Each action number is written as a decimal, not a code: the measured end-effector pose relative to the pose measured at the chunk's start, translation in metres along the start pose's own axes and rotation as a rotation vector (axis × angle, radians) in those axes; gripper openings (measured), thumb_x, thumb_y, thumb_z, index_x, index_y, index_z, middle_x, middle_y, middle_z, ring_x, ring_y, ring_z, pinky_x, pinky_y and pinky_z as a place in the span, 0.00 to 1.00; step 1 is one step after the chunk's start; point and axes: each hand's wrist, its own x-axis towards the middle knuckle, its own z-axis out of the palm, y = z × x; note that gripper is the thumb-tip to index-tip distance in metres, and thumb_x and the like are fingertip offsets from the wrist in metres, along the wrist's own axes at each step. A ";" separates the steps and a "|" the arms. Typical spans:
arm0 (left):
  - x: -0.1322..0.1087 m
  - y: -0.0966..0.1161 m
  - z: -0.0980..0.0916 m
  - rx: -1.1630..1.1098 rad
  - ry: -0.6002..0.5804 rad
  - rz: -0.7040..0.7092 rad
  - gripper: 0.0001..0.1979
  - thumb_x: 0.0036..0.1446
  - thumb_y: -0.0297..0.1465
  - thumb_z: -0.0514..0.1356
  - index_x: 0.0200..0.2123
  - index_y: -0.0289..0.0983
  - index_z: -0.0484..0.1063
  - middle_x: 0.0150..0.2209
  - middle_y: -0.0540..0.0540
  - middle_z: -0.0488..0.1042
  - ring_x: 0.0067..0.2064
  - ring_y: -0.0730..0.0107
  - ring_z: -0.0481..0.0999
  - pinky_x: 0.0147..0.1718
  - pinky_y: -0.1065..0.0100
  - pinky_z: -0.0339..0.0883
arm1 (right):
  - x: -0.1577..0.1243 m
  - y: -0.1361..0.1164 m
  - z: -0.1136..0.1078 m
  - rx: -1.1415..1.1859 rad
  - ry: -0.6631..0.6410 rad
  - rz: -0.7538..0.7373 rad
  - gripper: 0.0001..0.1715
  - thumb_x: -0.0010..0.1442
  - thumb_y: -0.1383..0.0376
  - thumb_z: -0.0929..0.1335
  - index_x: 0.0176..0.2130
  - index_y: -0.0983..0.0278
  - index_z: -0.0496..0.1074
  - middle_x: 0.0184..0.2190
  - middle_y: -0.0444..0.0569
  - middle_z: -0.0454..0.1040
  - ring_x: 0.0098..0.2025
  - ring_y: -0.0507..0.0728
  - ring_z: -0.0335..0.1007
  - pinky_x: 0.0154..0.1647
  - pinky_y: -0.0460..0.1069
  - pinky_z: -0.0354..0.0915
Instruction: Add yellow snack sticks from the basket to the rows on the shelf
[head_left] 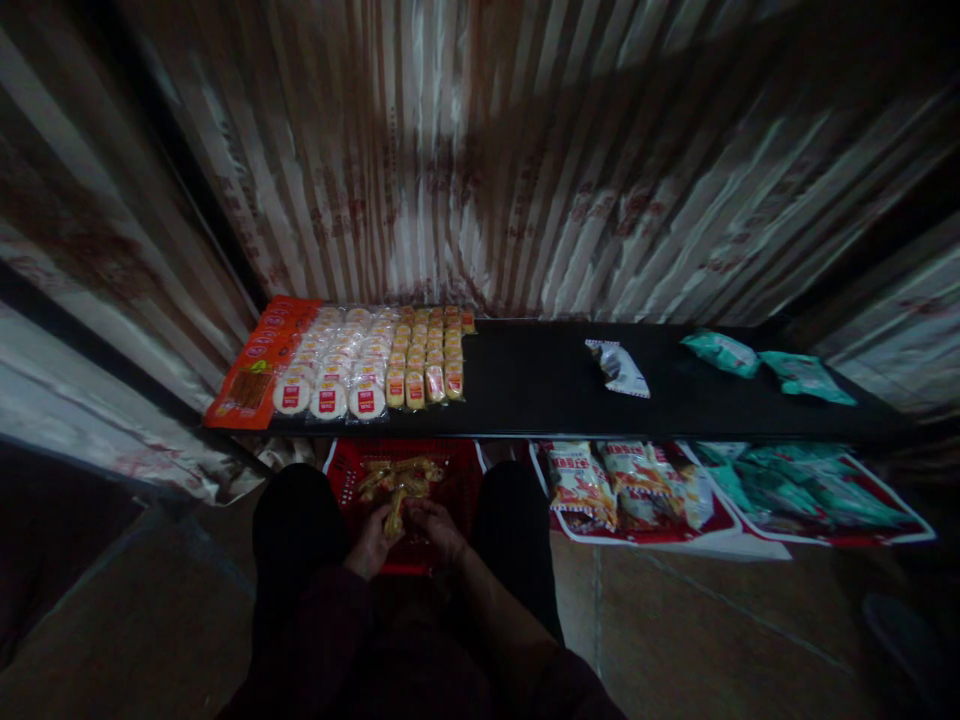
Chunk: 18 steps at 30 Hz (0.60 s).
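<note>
A small, twisted packet of yellow snack in clear, shiny film (394,516) is pinched between the nearly closed fingers of the left hand (371,543). Its 3 o'clock side is met by the curled fingers of the right hand (435,528); whether it is also gripped there cannot be told in the dim light. The packet is held over a red plastic mesh basket with a white rim (459,500). If the hold were loosened on the slick film, the packet could be dropped back into the basket; if the film were tugged unevenly by both hands, it could be torn.

More yellow film-wrapped packets (409,468) are heaped in the basket at 12 o'clock, where they could be snagged by a trailing corner of film. Beyond them a long black shelf (532,380) is crossed by rows of yellow wrapped cakes (415,385) at 12 o'clock, round white wrapped crackers (328,398) at 11, and a flat orange pouch (270,350) at 10. The front cakes could be knocked askew if the shelf edge were bumped by a wrist. At 3 o'clock, red-and-white pouches (581,485) are piled in another basket.
</note>
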 end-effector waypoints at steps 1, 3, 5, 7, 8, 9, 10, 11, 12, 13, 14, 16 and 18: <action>0.001 0.000 0.000 -0.003 0.008 -0.001 0.04 0.55 0.26 0.55 0.32 0.34 0.70 0.23 0.50 0.72 0.24 0.75 0.70 0.25 0.74 0.65 | 0.000 0.001 0.000 0.014 -0.004 0.000 0.30 0.24 0.53 0.78 0.28 0.65 0.76 0.23 0.44 0.74 0.28 0.52 0.68 0.37 0.50 0.62; 0.003 -0.001 0.000 -0.019 0.015 -0.002 0.04 0.55 0.26 0.56 0.32 0.34 0.70 0.22 0.50 0.72 0.23 0.76 0.70 0.24 0.74 0.64 | 0.002 0.003 0.000 0.026 0.007 0.003 0.31 0.23 0.52 0.78 0.28 0.66 0.76 0.23 0.44 0.74 0.28 0.53 0.68 0.38 0.50 0.62; 0.004 -0.001 0.000 -0.039 0.024 0.001 0.04 0.56 0.27 0.56 0.31 0.34 0.70 0.22 0.49 0.72 0.22 0.76 0.70 0.24 0.74 0.65 | 0.004 0.007 -0.001 0.020 0.034 0.004 0.32 0.23 0.51 0.78 0.29 0.65 0.75 0.23 0.45 0.74 0.29 0.54 0.69 0.38 0.51 0.63; 0.005 0.000 0.000 -0.049 0.035 0.003 0.04 0.56 0.27 0.56 0.31 0.34 0.70 0.22 0.49 0.72 0.22 0.75 0.70 0.24 0.74 0.65 | 0.007 0.010 -0.002 0.006 0.063 -0.006 0.31 0.23 0.50 0.77 0.28 0.65 0.74 0.22 0.45 0.74 0.29 0.55 0.69 0.37 0.52 0.63; 0.004 0.000 0.000 -0.051 0.037 0.003 0.04 0.56 0.27 0.57 0.31 0.34 0.70 0.22 0.49 0.72 0.23 0.75 0.71 0.25 0.73 0.65 | 0.008 0.011 -0.002 -0.002 0.073 -0.015 0.31 0.24 0.49 0.77 0.27 0.65 0.74 0.22 0.44 0.73 0.28 0.55 0.68 0.37 0.52 0.63; 0.004 0.001 0.000 -0.054 0.036 0.001 0.03 0.55 0.27 0.57 0.31 0.34 0.70 0.23 0.49 0.73 0.23 0.75 0.71 0.25 0.73 0.66 | 0.009 0.011 -0.003 -0.009 0.079 -0.026 0.30 0.24 0.49 0.77 0.27 0.65 0.73 0.21 0.44 0.73 0.28 0.55 0.68 0.37 0.52 0.63; 0.003 0.002 0.000 -0.058 0.031 -0.001 0.03 0.55 0.27 0.57 0.31 0.34 0.70 0.24 0.49 0.73 0.24 0.75 0.72 0.26 0.73 0.66 | 0.009 0.011 -0.003 -0.015 0.090 -0.039 0.30 0.25 0.49 0.77 0.26 0.65 0.73 0.21 0.44 0.72 0.28 0.55 0.68 0.36 0.51 0.63; 0.002 0.002 0.000 -0.059 0.025 -0.001 0.03 0.56 0.27 0.57 0.31 0.34 0.71 0.24 0.48 0.74 0.25 0.74 0.72 0.27 0.72 0.67 | 0.010 0.010 -0.004 -0.018 0.107 -0.053 0.30 0.26 0.49 0.76 0.27 0.64 0.73 0.21 0.43 0.72 0.29 0.54 0.68 0.36 0.51 0.63; 0.001 0.003 0.000 -0.053 0.022 -0.005 0.03 0.56 0.27 0.57 0.32 0.34 0.71 0.25 0.48 0.74 0.25 0.73 0.73 0.28 0.72 0.67 | 0.009 0.009 -0.004 -0.022 0.130 -0.067 0.30 0.26 0.50 0.76 0.28 0.64 0.72 0.23 0.43 0.72 0.29 0.55 0.68 0.36 0.51 0.63; 0.000 0.003 0.000 -0.038 0.027 -0.012 0.04 0.56 0.27 0.57 0.32 0.34 0.71 0.25 0.47 0.75 0.26 0.73 0.73 0.28 0.72 0.67 | 0.009 0.007 -0.005 -0.023 0.153 -0.079 0.31 0.26 0.50 0.76 0.30 0.64 0.72 0.24 0.44 0.73 0.31 0.55 0.68 0.37 0.51 0.63; -0.001 0.003 0.000 -0.016 0.035 -0.022 0.04 0.56 0.28 0.57 0.33 0.34 0.71 0.25 0.47 0.75 0.26 0.72 0.74 0.28 0.71 0.67 | 0.008 0.005 -0.005 -0.024 0.172 -0.090 0.33 0.26 0.51 0.76 0.33 0.64 0.72 0.26 0.44 0.73 0.32 0.55 0.69 0.37 0.51 0.64; -0.002 0.001 0.001 0.049 0.046 -0.044 0.04 0.55 0.29 0.58 0.34 0.34 0.72 0.25 0.47 0.75 0.27 0.70 0.74 0.28 0.70 0.67 | 0.005 0.003 -0.006 -0.018 0.179 -0.102 0.38 0.27 0.50 0.76 0.39 0.63 0.72 0.31 0.46 0.75 0.34 0.57 0.70 0.38 0.51 0.65; -0.002 -0.001 0.001 0.120 0.051 -0.041 0.06 0.53 0.29 0.60 0.34 0.34 0.72 0.25 0.46 0.75 0.28 0.67 0.75 0.28 0.70 0.66 | 0.004 0.004 -0.006 -0.013 0.152 -0.101 0.41 0.30 0.49 0.76 0.44 0.62 0.70 0.34 0.47 0.75 0.36 0.58 0.71 0.38 0.52 0.66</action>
